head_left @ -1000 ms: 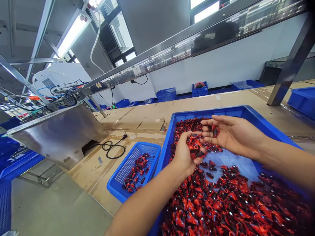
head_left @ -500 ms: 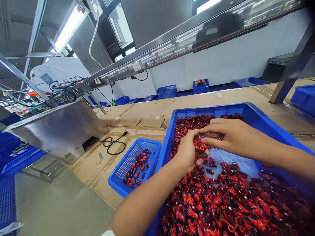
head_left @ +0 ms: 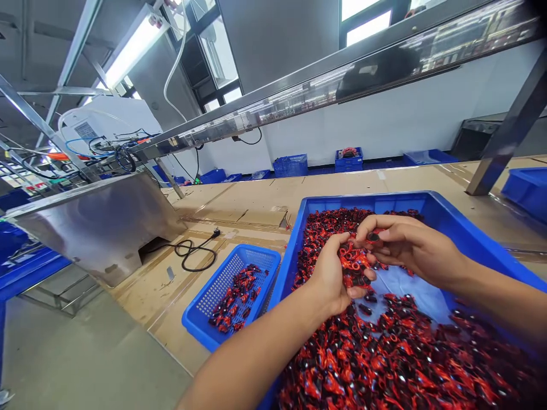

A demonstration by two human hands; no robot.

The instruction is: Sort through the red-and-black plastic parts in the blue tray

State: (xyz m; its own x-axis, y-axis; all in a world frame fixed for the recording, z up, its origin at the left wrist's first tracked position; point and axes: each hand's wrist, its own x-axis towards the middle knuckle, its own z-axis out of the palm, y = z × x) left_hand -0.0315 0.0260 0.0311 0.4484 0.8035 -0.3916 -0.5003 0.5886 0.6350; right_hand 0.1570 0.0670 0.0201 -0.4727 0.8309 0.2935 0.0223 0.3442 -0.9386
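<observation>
My left hand (head_left: 335, 273) is cupped around several small red-and-black plastic pieces (head_left: 352, 263), some with red rings. Just to its right, my right hand (head_left: 410, 242) pinches a single red-and-black piece (head_left: 373, 237) between thumb and fingers. Both hands are above a large blue bin (head_left: 287, 250), where a thick layer of the same pieces (head_left: 367, 364) lies. A patch of pale bin floor (head_left: 412, 287) shows below the right hand. Exactly how many pieces the left palm holds is hidden by the fingers.
A smaller blue perforated basket (head_left: 256, 250) with some of the pieces stands left of the bin. Farther left are a black power cord (head_left: 194, 256) and a metal housing (head_left: 106, 228). A metal beam (head_left: 299, 97) crosses above the cardboard-covered table (head_left: 239, 199); a post (head_left: 508, 136) rises at right.
My right hand has turned and drawn slightly right, away from the left hand, with one piece now showing in its fingertips. The left hand has opened somewhat, exposing more pieces. The view has shifted slightly.
</observation>
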